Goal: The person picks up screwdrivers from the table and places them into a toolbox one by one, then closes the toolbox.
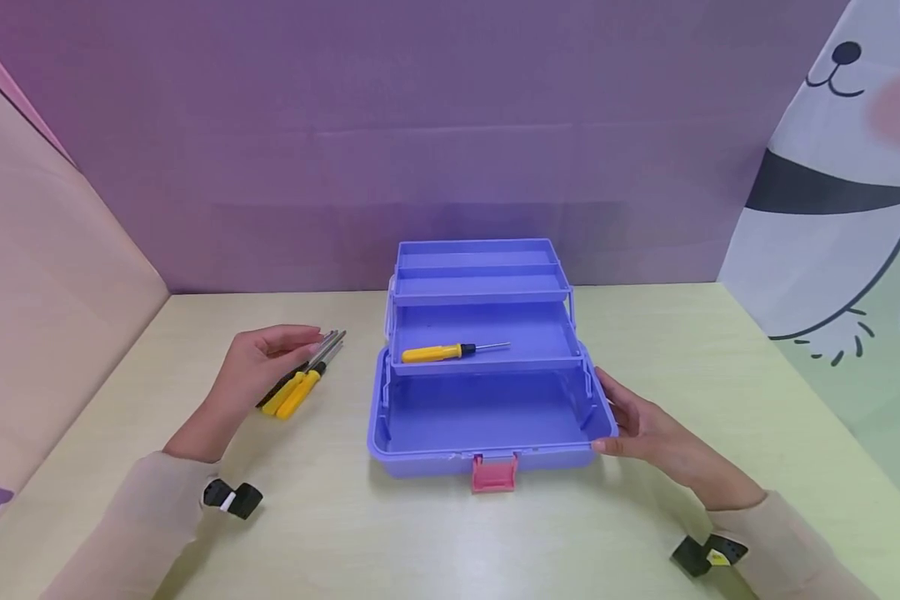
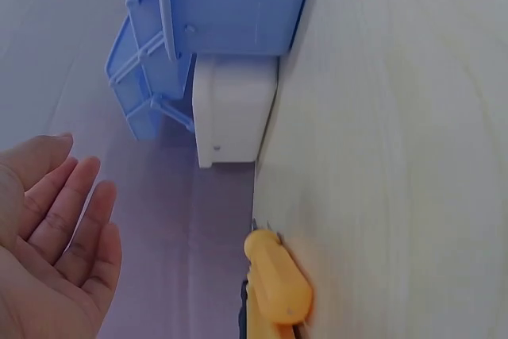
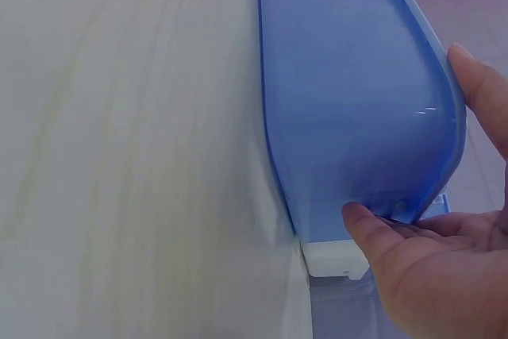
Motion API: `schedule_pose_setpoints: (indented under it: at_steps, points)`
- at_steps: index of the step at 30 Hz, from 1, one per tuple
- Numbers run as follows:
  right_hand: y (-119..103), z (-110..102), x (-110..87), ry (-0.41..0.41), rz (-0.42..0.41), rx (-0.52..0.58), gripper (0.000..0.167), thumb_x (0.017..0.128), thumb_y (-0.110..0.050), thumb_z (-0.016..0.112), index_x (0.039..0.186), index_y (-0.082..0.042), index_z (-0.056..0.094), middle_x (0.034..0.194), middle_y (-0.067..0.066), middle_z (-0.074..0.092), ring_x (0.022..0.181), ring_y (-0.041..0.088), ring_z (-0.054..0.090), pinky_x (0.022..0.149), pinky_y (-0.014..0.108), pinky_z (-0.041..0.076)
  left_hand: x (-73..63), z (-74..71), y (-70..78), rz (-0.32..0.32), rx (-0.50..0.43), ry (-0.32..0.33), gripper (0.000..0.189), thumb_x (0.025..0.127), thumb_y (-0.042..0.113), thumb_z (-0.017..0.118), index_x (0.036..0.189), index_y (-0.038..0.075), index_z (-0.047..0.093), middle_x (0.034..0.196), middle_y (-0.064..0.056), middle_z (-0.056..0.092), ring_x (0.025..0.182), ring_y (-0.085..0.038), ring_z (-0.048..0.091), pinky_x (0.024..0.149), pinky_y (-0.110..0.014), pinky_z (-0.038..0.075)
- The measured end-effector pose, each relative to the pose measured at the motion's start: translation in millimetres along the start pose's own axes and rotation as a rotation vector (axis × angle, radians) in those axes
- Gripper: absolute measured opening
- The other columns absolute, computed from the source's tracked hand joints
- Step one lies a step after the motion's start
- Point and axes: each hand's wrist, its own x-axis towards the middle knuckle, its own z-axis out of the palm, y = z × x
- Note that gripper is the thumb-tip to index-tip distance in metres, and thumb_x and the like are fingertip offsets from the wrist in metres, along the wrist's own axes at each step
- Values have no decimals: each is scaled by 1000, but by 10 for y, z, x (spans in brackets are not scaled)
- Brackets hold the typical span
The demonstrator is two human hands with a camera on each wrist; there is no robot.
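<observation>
In the head view, screwdrivers (image 1: 300, 393) lie on the surface (image 1: 322, 517) just right of the nearer left hand (image 1: 266, 360), shafts (image 1: 326, 351) slanting away rightward; in the left wrist view, its relaxed fingers (image 2: 67, 212) hold nothing; in the right wrist view, the right hand (image 3: 444, 275) grips the toolbox's (image 3: 357, 101) corner.

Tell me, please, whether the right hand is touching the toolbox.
Touching: the right wrist view shows the right hand holding the toolbox at a corner.

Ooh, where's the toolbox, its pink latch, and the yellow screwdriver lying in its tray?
Toolbox (image 1: 427, 467): head view, on its front wall.
Pink latch (image 1: 494, 475): head view, on its front face.
Yellow screwdriver (image 1: 448, 352): head view, on its handle.
</observation>
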Motion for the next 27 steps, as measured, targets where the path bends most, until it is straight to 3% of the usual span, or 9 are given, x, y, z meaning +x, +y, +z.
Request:
schedule_pose_setpoints:
  at_steps: [7, 12, 19, 27]
  points:
    - [-6, -10, 8, 0, -10, 7, 94, 85, -8, 67, 151, -4, -1, 155, 23, 6, 132, 50, 26, 92, 23, 47, -10, -90, -111, -1, -31, 21, 41, 90, 26, 65, 122, 0, 61, 97, 27, 63, 88, 8, 58, 76, -9, 49]
    - [-9, -7, 6, -9, -2, 16, 95, 85, -9, 67, 151, -5, -1, 155, 24, 6, 132, 50, 26, 92, 23, 46, -29, -145, -224, -59, -32, 31, 45, 89, 31, 66, 122, 1, 61, 96, 28, 62, 89, 10, 58, 77, -7, 47]
    - [-15, -7, 2, -7, -2, 17, 95, 85, -9, 67, 151, -5, -1, 155, 24, 7, 132, 50, 26, 92, 23, 46, -41, -215, -398, -83, -54, 42, 48, 90, 28, 64, 125, -4, 56, 94, 30, 62, 87, 13, 57, 77, -6, 45]
    - [0, 2, 9, -19, -13, 29, 95, 85, -9, 67, 151, -5, -2, 155, 24, 5, 133, 50, 24, 93, 23, 45, -39, -273, -489, -161, -23, 44, 49, 91, 28, 63, 128, -3, 55, 99, 23, 65, 84, 15, 56, 76, -5, 45]
